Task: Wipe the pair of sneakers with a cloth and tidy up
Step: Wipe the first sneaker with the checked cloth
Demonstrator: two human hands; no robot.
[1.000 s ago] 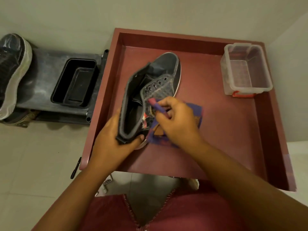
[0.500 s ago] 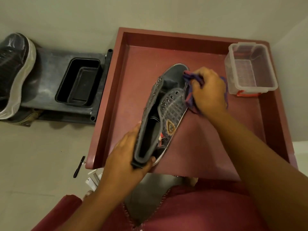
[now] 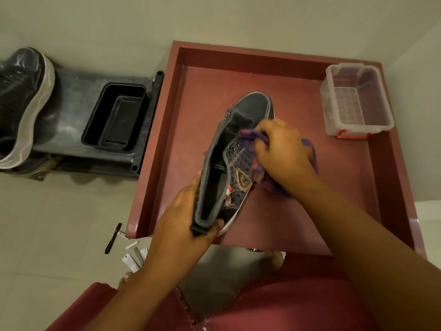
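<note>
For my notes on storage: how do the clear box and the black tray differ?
The clear box is see-through with a red latch; the black tray is opaque and shows no latch. The clear box stands in the far right corner of the red table; the black tray sits on the grey rack left of the table. Both are rectangular, open-topped and look empty.

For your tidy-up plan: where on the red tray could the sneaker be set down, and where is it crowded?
Bare tray floor lies along the far wall, left of the clear plastic box, and along the near right, below that box. The middle is crowded: the left hand grips the sneaker at its heel while the right hand presses the cloth on it.
</note>
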